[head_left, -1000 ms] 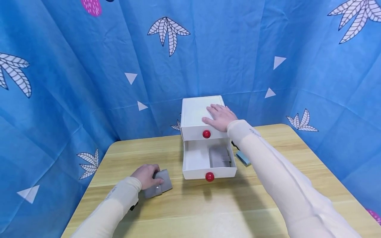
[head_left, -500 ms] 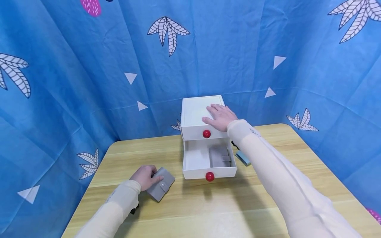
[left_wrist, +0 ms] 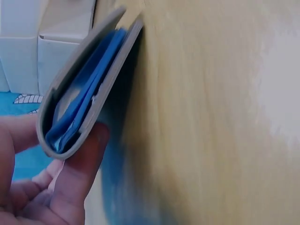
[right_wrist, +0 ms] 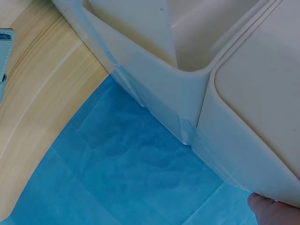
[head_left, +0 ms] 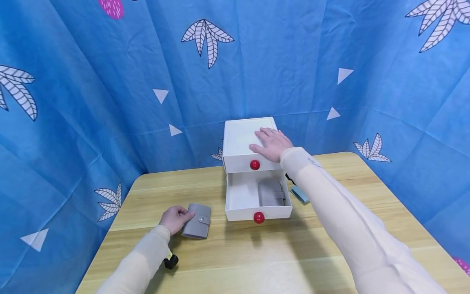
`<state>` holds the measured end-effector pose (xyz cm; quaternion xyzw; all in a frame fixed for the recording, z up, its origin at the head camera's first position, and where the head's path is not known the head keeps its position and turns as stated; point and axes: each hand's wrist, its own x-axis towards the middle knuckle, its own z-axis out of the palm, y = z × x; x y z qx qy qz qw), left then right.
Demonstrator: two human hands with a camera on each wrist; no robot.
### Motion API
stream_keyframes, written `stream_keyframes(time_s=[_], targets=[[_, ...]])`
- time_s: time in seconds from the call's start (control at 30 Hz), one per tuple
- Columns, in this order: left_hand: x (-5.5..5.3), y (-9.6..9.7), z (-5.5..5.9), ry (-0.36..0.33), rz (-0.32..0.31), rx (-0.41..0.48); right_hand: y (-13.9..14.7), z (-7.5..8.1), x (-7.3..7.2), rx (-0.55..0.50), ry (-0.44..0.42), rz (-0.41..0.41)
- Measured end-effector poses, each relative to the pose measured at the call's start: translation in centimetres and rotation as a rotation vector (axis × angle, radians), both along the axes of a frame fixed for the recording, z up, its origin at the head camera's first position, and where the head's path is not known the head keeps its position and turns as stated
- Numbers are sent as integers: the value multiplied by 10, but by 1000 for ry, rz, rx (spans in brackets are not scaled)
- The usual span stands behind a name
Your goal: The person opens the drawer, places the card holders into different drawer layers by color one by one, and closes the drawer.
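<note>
My left hand (head_left: 176,219) pinches the left edge of a grey snap-strap card wallet (head_left: 198,224) on the left half of the table. The left wrist view shows the wallet (left_wrist: 84,89) end-on, with blue inner sleeves and a thumb and fingers at its spine. My right hand (head_left: 272,145) rests, fingers extended, on top of a white two-drawer box (head_left: 238,134). Its upper drawer is closed. The lower drawer (head_left: 238,215) is pulled out, and another grey wallet (head_left: 269,192) lies in its right side.
A teal wallet (head_left: 300,194) lies on the wooden table (head_left: 257,261) right of the box, partly behind my right forearm. Red knobs, including the lower knob (head_left: 258,217), stick out of the drawer fronts. A blue patterned curtain (head_left: 286,61) surrounds the table's back and sides.
The grey wallet has turned in my left hand and now stands more upright in the head view. My left hand has shifted slightly left to the wallet's edge. The right hand stays put.
</note>
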<state>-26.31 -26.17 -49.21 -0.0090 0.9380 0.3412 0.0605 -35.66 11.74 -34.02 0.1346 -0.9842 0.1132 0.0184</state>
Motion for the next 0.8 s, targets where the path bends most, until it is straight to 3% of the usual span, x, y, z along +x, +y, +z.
stream_keyframes(time_s=[0.13,0.27,0.53,0.8], targets=[[-1,-3,-5,1,82,30,0,0,0,3,10,4],[1,-4,-5,-5,117,56,-1,1,2,6,11,10],[1,-6,-7,-32,115,108,0,0,1,-1,17,11],[2,-9,-11,-101,79,223,0,1,1,-6,9,8]])
